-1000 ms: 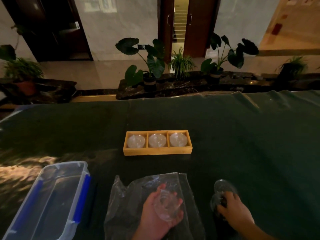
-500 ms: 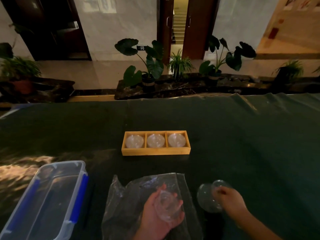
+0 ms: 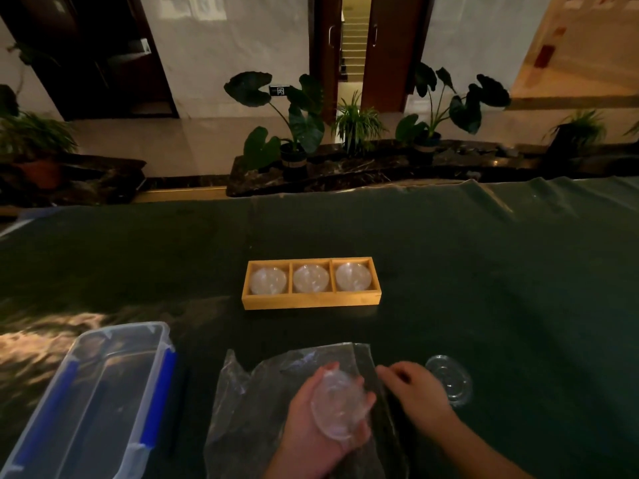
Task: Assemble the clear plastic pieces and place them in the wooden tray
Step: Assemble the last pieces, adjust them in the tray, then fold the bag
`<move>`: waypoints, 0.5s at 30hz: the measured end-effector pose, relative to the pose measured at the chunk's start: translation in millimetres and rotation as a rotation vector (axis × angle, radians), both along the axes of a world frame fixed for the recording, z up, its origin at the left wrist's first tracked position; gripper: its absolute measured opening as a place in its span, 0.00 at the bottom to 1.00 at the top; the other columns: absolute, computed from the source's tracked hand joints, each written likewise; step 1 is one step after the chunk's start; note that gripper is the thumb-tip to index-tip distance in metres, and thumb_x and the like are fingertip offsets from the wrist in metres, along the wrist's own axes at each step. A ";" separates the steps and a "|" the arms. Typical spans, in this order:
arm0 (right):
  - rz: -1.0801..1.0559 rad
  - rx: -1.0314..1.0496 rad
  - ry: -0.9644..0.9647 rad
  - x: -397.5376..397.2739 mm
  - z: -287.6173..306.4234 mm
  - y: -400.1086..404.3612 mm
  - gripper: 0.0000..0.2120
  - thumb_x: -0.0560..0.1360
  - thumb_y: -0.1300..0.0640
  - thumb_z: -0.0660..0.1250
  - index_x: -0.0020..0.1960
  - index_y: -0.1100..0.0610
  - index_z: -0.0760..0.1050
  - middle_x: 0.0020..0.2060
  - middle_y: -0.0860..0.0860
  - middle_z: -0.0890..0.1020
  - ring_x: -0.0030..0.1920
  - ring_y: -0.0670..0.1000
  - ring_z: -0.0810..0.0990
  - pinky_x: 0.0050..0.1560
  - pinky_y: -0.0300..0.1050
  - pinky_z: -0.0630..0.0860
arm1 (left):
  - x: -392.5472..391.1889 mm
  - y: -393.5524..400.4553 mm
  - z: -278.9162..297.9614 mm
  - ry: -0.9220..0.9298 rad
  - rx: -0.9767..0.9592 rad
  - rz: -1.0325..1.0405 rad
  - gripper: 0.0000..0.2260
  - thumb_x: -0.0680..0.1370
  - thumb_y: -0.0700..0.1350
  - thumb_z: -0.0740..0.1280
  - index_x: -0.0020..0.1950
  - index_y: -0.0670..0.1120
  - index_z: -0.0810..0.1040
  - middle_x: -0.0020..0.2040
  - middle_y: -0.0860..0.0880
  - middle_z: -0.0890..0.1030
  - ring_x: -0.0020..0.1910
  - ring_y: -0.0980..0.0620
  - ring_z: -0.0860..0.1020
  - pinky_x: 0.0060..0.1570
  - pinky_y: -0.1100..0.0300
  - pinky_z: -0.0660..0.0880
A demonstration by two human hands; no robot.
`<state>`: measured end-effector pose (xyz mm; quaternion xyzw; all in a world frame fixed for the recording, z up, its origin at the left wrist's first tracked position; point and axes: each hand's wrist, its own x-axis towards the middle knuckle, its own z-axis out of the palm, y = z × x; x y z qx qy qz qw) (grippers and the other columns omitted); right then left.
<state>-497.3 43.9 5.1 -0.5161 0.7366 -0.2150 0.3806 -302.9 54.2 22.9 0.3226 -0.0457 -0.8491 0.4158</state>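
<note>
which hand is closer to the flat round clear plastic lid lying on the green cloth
Right. The right hand sits just beside the flat round clear plastic lid; the left hand is farther left, holding a clear cup.

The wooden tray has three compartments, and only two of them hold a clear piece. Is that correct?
Not quite. In the head view all three compartments of the wooden tray hold a clear piece, not two. The tray does have three compartments.

Left hand (image 3: 321,420) palm up, fingers curled, cupped around clear piece (image 3: 338,406). Right hand (image 3: 416,392) just beside it, palm down, fingers loosely spread, holding nothing. Both forearms enter from bottom edge.
</note>
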 end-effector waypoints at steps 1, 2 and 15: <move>-0.026 0.015 0.128 -15.9 -4.0 -2.5 0.10 0.76 0.43 0.67 0.53 0.47 0.80 0.50 0.48 0.83 0.48 0.44 0.81 0.55 0.51 0.80 | 3.9 -0.5 0.0 0.066 -0.037 -0.029 0.15 0.77 0.27 0.67 0.62 0.38 0.76 0.51 0.53 0.82 0.46 0.71 0.81 0.46 0.77 0.74; -0.026 0.070 0.276 -33.9 -9.0 -3.6 0.15 0.76 0.45 0.67 0.61 0.49 0.77 0.58 0.49 0.81 0.56 0.47 0.79 0.60 0.52 0.78 | 7.6 -1.0 6.6 0.059 -0.062 -0.018 0.12 0.80 0.25 0.61 0.60 0.36 0.76 0.46 0.50 0.85 0.41 0.68 0.83 0.40 0.75 0.76; 0.153 0.332 0.674 -80.5 -26.0 -0.5 0.11 0.81 0.49 0.59 0.62 0.48 0.74 0.52 0.47 0.81 0.49 0.46 0.81 0.55 0.42 0.79 | 17.5 1.2 12.7 -0.303 -0.130 0.043 0.12 0.84 0.33 0.57 0.55 0.41 0.79 0.46 0.40 0.87 0.39 0.45 0.87 0.30 0.56 0.82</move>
